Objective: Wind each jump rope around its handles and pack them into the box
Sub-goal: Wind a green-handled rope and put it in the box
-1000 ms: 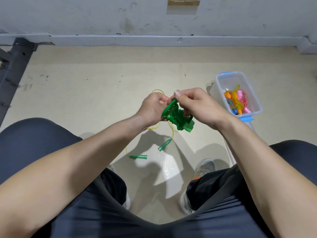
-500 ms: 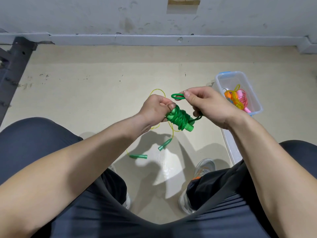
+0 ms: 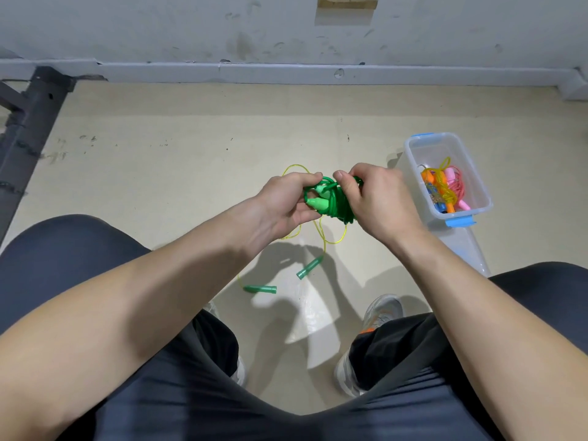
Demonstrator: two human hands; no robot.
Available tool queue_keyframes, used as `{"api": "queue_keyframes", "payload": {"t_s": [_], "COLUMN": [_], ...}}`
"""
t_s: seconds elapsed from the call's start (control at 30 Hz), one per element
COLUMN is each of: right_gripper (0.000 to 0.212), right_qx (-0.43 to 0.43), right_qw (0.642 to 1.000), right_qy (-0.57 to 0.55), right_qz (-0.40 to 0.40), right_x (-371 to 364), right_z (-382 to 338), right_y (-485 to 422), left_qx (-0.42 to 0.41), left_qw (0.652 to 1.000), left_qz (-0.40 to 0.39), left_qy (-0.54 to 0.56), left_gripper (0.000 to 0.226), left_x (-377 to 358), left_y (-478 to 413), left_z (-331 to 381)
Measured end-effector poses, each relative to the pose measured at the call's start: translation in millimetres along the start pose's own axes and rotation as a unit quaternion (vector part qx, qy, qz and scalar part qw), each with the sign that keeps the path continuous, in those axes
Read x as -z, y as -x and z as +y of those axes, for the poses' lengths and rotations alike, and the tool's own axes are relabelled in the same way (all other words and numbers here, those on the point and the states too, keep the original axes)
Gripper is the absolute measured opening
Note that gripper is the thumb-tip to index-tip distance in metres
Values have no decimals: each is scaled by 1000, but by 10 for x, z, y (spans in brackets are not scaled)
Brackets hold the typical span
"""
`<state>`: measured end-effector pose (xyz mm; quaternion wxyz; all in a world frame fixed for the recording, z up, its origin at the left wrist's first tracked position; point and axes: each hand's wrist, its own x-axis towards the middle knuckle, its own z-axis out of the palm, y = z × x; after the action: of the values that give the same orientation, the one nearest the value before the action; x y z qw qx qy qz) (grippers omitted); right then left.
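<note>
Between the two hands, above the floor (image 3: 191, 173), one green jump rope (image 3: 335, 203) is wound on its two handles. Its long axis runs roughly left-right, with the handle tips toward the left hand (image 3: 283, 203). Left and right hand (image 3: 377, 202) fingers both grip it. One yellow jump rope (image 3: 309, 267) lies below. One box (image 3: 432, 151) sits to the right.

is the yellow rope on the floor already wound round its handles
No, the yellow rope lies loose on the floor, and its two green handles lie apart and bare.
</note>
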<state>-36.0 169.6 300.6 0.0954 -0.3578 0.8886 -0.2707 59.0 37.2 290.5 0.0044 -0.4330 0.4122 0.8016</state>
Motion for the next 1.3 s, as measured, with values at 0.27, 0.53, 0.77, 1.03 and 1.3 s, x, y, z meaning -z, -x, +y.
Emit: {"api": "queue_keyframes", "payload": {"t_s": [0.27, 0.53, 0.77, 1.03, 1.3], "right_gripper": [40, 37, 36, 34, 32], "right_qx": [-1, 50, 47, 34, 69], "right_qw": [996, 982, 987, 984, 977], "right_qy": [27, 54, 56, 92, 165], "right_qz": [80, 177, 144, 147, 117], "right_x": [-143, -294, -324, -332, -338], "right_z": [-22, -9, 28, 30, 43], "right_y": [48, 108, 117, 118, 102], "left_qx": [-7, -23, -52, -101, -143], "left_qw": [1000, 999, 998, 993, 985], "left_qz": [11, 19, -13, 25, 63], "left_qy": [0, 25, -14, -49, -75], "left_gripper": [25, 17, 26, 21, 16], "left_x": [-47, -69, -71, -127, -130], "left_y": [15, 34, 69, 42, 36], "left_z": [-37, -65, -105, -179, -260]}}
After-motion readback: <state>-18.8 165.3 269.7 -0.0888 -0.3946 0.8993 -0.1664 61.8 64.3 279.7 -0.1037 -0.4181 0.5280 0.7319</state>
